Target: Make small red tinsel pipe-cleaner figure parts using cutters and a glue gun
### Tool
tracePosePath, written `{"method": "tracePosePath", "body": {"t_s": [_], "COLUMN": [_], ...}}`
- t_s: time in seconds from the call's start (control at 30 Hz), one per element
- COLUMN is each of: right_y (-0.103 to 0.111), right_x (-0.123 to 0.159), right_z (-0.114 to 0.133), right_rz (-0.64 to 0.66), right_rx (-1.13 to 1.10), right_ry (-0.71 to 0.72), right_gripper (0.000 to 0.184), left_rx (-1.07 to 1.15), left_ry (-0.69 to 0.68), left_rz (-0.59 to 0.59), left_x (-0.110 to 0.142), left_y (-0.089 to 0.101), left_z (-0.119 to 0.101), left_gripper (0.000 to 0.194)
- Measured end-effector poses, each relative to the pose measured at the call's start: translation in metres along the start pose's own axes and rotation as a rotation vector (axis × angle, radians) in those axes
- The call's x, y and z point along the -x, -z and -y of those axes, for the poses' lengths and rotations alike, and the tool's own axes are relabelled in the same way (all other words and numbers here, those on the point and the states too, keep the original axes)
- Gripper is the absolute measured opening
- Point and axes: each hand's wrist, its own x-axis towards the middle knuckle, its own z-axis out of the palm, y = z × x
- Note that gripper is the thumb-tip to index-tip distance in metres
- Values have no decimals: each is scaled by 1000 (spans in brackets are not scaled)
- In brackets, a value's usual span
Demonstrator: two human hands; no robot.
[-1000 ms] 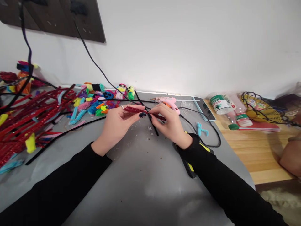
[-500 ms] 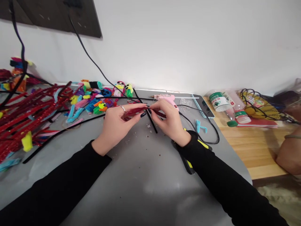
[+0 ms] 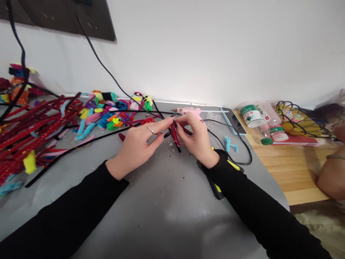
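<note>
Over the grey table (image 3: 167,212), my left hand (image 3: 140,145) and my right hand (image 3: 195,138) meet fingertip to fingertip. Both pinch a dark red glittery pipe cleaner (image 3: 174,135), which is bent so a short length hangs down between the fingers. My left hand wears a ring, and a free end of the red stem (image 3: 122,136) shows to its left. A black pipe cleaner (image 3: 81,146) lies on the table under the hands. Just behind my right hand rests a pink glue gun (image 3: 188,110).
A heap of red glittery pipe cleaners (image 3: 29,133) covers the left side. Small colourful pipe-cleaner figures (image 3: 115,109) lie at the back. A black cable (image 3: 237,144) loops right of my hands. Clear bottles (image 3: 256,120), a wire basket (image 3: 299,122) and another person's arm (image 3: 331,176) are on the right.
The red pipe cleaner has gone from lying level between my hands to being folded down at my fingertips. My left hand has slid right, closer to my right hand.
</note>
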Motion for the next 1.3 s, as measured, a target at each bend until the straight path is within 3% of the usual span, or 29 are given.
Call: {"method": "tracePosePath", "body": {"t_s": [0.17,0.27,0.37,0.5,0.8,1.03,1.17,1.3], "right_y": [1,2,2,0,-1,0,2,2], "right_x": [0,1,2,3,3,1,2,4], "right_z": [3,5,4,1,3,8,9,7], "right_rz": [86,125,138,146,221,299,357,345], "right_rx": [-27,-85,-108,-89,-228,-403,-527,-591], "right_ry": [45,93,96,-3,-144,-228,-341,-365], "right_gripper": [15,13,11,5,12,22,29,28], "left_rx": [189,341,381,359,256,89,45,48], "left_ry": [253,328,311,293,264,175,195,219], "left_rz": [-112,-139,-64,23,78,-30,-84,-130], "left_x": [-4,-5,-6,-7,-8,-3,-3,-3], "left_y": [4,2,1,1,3,0,0,2], "left_z": [-3,-3,0,2,-1,2,-1,-6], "left_gripper": [24,24,29,30,37,26,27,21]}}
